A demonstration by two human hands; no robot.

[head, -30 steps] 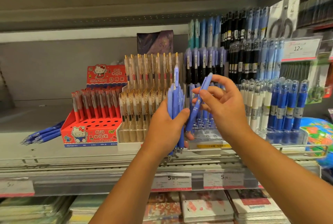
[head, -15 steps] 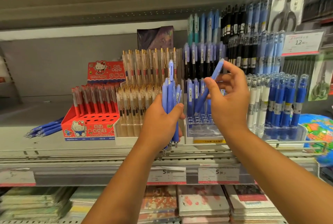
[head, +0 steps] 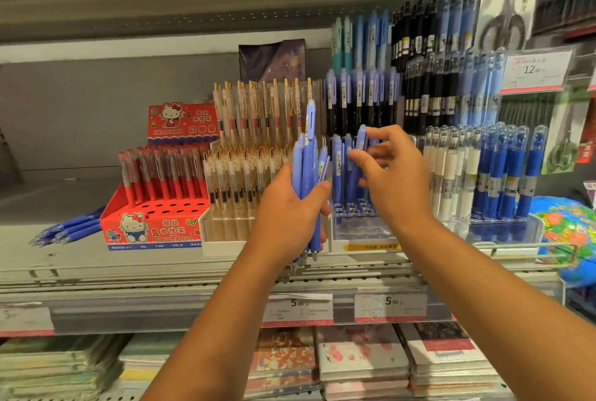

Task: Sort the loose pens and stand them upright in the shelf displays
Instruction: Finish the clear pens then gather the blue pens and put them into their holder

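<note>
Periwinkle pen bundle (head: 306,175): L hand (head: 290,207) gripping it upright, tips down, as ready stock beside the clear display (head: 364,229). Single pen (head: 360,137): R hand (head: 396,181) pinching its top end, aiming tip twd display holes. Dk-blue loose pens (head: 71,229): lying flat, shelf far left, awaiting sorting.

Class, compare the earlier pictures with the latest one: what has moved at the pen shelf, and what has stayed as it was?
The right hand has carried its single blue pen away from the bundle, turning it from slanted to nearly upright over the clear rack; it still pinches it. The left hand still grips the bundle. The loose pens on the shelf lie unchanged.
</note>
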